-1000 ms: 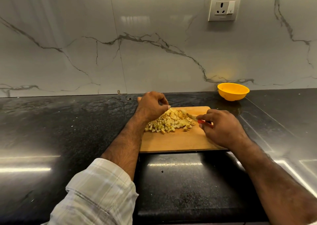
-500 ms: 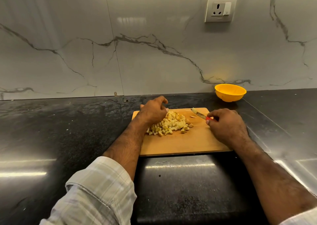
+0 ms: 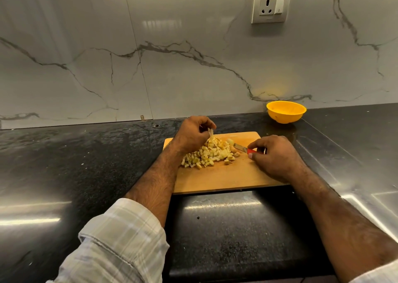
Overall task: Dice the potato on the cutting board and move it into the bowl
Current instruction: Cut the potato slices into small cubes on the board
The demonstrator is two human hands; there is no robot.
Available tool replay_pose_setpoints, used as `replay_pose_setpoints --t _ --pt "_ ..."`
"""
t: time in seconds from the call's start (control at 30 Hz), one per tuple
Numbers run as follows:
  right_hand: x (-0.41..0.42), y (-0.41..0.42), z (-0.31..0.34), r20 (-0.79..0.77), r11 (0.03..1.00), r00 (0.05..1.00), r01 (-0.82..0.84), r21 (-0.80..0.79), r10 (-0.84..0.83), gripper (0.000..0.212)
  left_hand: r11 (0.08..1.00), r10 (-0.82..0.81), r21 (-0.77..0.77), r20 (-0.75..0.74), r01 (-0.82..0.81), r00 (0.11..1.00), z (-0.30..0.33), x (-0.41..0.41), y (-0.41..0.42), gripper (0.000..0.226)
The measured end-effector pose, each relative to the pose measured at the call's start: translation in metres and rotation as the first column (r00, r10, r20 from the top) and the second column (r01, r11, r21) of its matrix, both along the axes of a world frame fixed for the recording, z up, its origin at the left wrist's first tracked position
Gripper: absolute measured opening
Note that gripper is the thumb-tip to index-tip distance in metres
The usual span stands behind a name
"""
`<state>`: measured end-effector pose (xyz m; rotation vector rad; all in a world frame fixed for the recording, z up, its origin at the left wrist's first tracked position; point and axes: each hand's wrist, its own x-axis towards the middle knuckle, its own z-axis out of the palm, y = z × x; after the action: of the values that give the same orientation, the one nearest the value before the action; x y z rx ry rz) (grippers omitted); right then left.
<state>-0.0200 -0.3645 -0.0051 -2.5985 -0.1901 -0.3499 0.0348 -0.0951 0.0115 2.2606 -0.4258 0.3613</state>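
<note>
- Where the right hand (image 3: 277, 157) curls round the knife (image 3: 244, 149), most of the red handle is hidden; the short blade points far-left toward the diced potato (image 3: 210, 154).
- Left hand (image 3: 193, 136) pinches a thin potato scrap (image 3: 211, 132) just above the heap; its fingertips are hard to make out.
- Diced potato lies heaped on the far half of the wooden cutting board (image 3: 226, 179).
- Cutting board's long axis runs left-right on the black speckled worktop (image 3: 86, 164).
- Yellow bowl (image 3: 286, 111) stands far right, against the marble wall (image 3: 172, 67) with a socket (image 3: 271, 5).
</note>
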Motion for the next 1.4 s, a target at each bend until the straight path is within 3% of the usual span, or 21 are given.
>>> replay_pose_setpoints --t 0.13,0.27,0.43,0.53,0.63,0.8,1.07,1.2,1.33,1.4 --pt "0.0 -0.001 0.001 0.107 0.996 0.993 0.047 0.08 -0.055 0.024 1.0 0.003 0.002 0.0 -0.003 1.0 0.001 -0.001 0.007 0.02" --pt "0.004 0.0 0.001 0.053 0.981 0.979 0.196 0.002 -0.196 0.03 0.999 -0.024 -0.023 -0.01 0.024 1.0 0.003 -0.004 0.01 0.011" --pt "0.0 0.012 0.001 0.042 0.999 0.998 0.05 -0.022 -0.049 0.029 0.999 -0.044 -0.026 -0.074 0.042 0.996 0.0 -0.006 0.008 0.023" --pt "-0.001 0.014 0.001 0.145 0.997 0.989 0.029 0.07 -0.039 0.026 0.991 -0.053 -0.13 -0.088 0.042 0.995 0.002 -0.006 0.012 0.022" --pt "-0.001 0.014 -0.001 0.145 0.998 0.989 0.028 0.059 -0.036 0.026 0.979 -0.07 -0.2 -0.099 0.049 0.993 0.004 -0.007 0.014 0.02" --pt "-0.001 0.01 0.0 0.137 0.995 0.988 0.062 0.084 -0.073 0.028 1.0 0.012 -0.011 -0.046 -0.012 0.999 0.0 -0.008 0.013 0.015" --pt "-0.008 0.015 0.001 0.235 0.99 0.97 0.022 0.143 -0.055 0.026 0.997 0.029 0.08 -0.081 -0.022 0.996 0.004 -0.011 0.018 0.016" --pt "-0.013 0.019 0.004 0.191 1.0 0.982 -0.006 0.001 0.006 0.024 0.975 0.032 0.223 -0.105 -0.008 0.994 0.008 -0.012 0.023 0.022" --pt "-0.015 0.019 0.005 0.177 1.0 0.984 0.009 0.011 -0.011 0.023 0.913 0.031 0.408 -0.062 -0.003 0.998 0.013 -0.011 0.022 0.024" --pt "-0.014 0.018 0.003 0.195 1.0 0.981 0.014 0.023 -0.018 0.023 0.917 0.009 0.399 -0.053 0.013 0.999 0.014 -0.012 0.022 0.026"
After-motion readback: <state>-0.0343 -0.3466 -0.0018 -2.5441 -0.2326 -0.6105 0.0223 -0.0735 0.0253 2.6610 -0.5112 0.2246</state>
